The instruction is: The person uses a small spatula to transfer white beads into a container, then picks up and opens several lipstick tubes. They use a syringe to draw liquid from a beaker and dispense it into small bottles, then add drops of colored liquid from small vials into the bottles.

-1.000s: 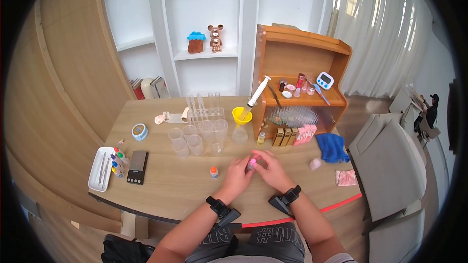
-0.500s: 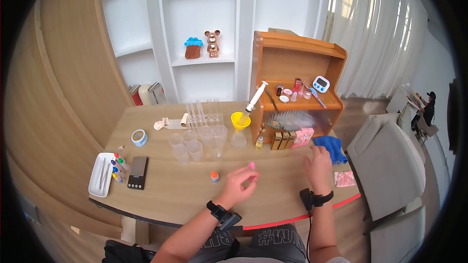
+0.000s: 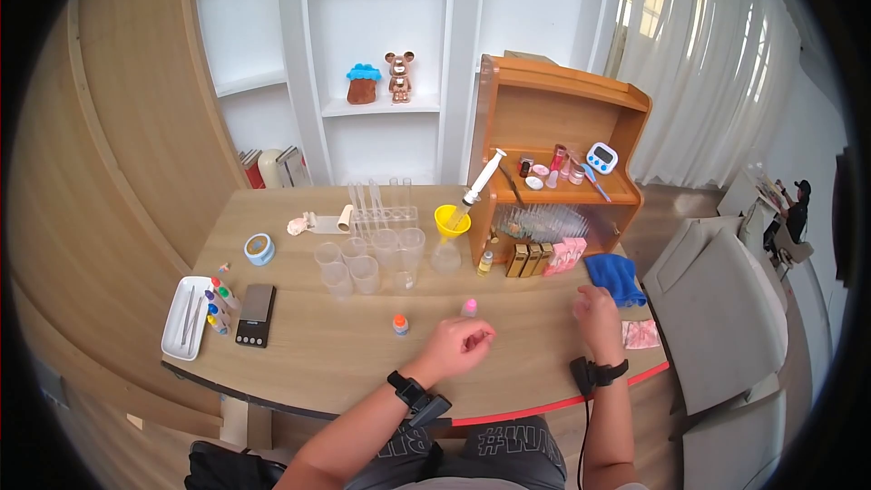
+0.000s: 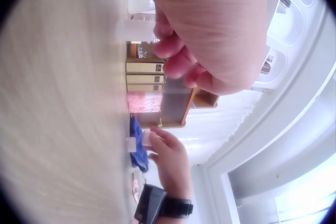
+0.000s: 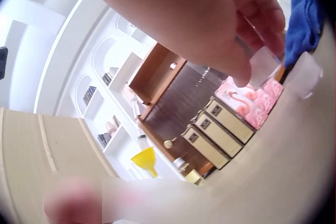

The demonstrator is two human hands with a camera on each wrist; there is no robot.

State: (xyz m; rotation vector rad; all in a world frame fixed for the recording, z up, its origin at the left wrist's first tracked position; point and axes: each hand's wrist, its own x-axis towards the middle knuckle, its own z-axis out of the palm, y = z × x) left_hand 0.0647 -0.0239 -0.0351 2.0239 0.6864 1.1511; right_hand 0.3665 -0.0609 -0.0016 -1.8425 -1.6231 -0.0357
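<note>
My right hand [image 3: 596, 319] is at the table's right side, thumb and fingers pinching a small translucent pale piece [image 5: 264, 67]. A second pale piece [image 5: 305, 75] lies on the table close by. The head view hides both pieces behind the hand. Near the middle of the table my left hand [image 3: 458, 347] hangs loosely curled with nothing in it, just in front of a small pink-capped bottle [image 3: 470, 308]. An orange-capped bottle [image 3: 400, 325] stands to its left.
Beyond the hands are clear cups [image 3: 365, 274], a test-tube rack [image 3: 386, 215], and a yellow funnel [image 3: 446, 220] with a syringe [image 3: 481, 181]. A wooden cabinet [image 3: 490, 127], gold boxes [image 3: 529, 259] and a blue cloth [image 3: 617, 279] stand right; a scale [image 3: 257, 316] sits left.
Both hands were together round the pink-capped bottle, which now stands released on the table. The right hand has moved right and taken a pale piece; the left hand has drawn back slightly.
</note>
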